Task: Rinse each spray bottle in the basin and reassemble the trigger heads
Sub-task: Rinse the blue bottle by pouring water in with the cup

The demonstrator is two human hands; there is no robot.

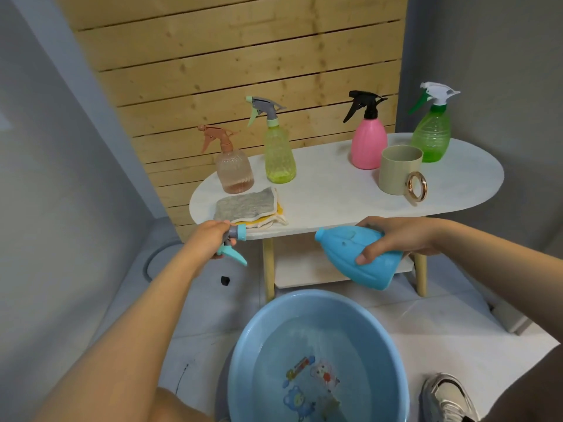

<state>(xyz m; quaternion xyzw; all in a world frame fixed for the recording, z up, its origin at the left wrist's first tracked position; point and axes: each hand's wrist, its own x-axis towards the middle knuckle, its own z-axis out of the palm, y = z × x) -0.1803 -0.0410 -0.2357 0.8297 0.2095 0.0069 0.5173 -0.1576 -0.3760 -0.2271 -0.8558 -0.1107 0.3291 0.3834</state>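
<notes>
My right hand point(396, 239) grips a blue spray bottle body point(350, 254), tilted on its side with its open neck pointing left, above the blue basin point(240, 360) of water. My left hand point(210, 236) holds the detached blue-and-grey trigger head point(234, 242), apart from the bottle. On the white oval table point(335, 190) stand an orange bottle point(233, 166), a yellow-green bottle point(278, 150), a pink bottle point(368, 141) and a green bottle point(432, 132), each with its trigger head on.
A folded grey and yellow cloth point(249, 207) lies at the table's front left edge. A beige mug point(399, 170) with a gold ring handle stands beside the pink bottle. A wooden slat wall rises behind. My shoe point(447, 397) rests right of the basin.
</notes>
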